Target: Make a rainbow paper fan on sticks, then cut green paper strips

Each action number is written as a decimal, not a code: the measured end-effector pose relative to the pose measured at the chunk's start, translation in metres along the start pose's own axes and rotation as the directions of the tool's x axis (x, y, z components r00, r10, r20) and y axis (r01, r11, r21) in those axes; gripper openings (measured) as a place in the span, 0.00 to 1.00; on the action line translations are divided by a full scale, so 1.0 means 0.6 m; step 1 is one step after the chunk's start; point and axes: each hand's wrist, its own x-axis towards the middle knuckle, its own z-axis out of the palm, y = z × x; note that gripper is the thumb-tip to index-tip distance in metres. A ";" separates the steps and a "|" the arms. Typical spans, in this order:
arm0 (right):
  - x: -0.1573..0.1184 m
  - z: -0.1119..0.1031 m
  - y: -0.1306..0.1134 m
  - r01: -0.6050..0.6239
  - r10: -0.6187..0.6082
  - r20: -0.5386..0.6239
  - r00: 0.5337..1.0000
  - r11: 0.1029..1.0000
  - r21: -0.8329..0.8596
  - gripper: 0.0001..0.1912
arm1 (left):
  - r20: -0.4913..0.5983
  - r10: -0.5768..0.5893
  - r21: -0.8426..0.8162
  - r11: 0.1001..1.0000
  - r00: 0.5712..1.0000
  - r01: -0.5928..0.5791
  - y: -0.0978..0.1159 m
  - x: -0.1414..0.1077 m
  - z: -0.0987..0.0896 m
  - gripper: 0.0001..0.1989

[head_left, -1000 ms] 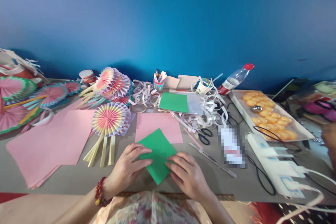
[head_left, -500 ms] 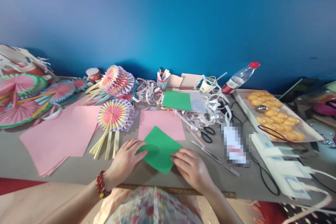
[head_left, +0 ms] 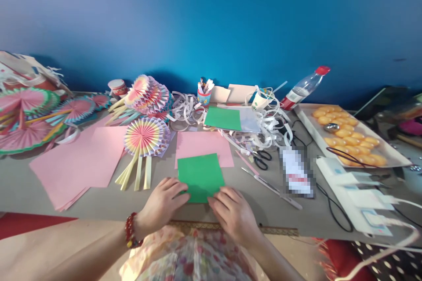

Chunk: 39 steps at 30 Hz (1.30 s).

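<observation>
A square sheet of green paper (head_left: 200, 174) lies in front of me with its near edge towards my body. My left hand (head_left: 165, 199) holds its near left corner, the thumb on top and the fingers curled along the side. At the near right corner, my right hand (head_left: 232, 213) pinches the edge with bent fingers. Just beyond, partly under the green sheet, is pink paper (head_left: 206, 142). To the left rests a pleated paper fan (head_left: 147, 137) with pale yellow strips. A craft knife (head_left: 272, 188) and black-handled scissors (head_left: 262, 159) lie to the right.
More pink sheets (head_left: 82, 162) and pleated fans (head_left: 28, 134) cover the left side. White paper strips (head_left: 268, 134), a pen cup (head_left: 204, 96) and a bottle (head_left: 305, 88) stand along the wall. A tray of yellow pieces (head_left: 305, 116) and a power strip (head_left: 354, 197) are on the right.
The green sheet has turned from a diamond to lie nearly square to me. Both hands have moved with it to its near corners. The view has tilted slightly.
</observation>
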 end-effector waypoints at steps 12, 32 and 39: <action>-0.013 -0.028 0.032 -0.006 0.005 0.055 0.998 1.000 0.016 0.08 | 0.095 -0.040 0.052 0.998 0.995 0.035 -0.026 0.010 -0.010 0.09; 0.007 -0.016 0.039 -0.271 0.272 0.005 0.962 0.954 0.129 0.09 | 0.044 -0.323 -0.037 0.945 0.945 0.325 -0.013 0.000 0.011 0.07; 0.012 -0.017 0.040 -0.293 0.292 0.028 0.956 0.949 0.119 0.10 | 0.049 -0.370 -0.102 0.922 0.928 0.373 -0.007 -0.004 0.008 0.09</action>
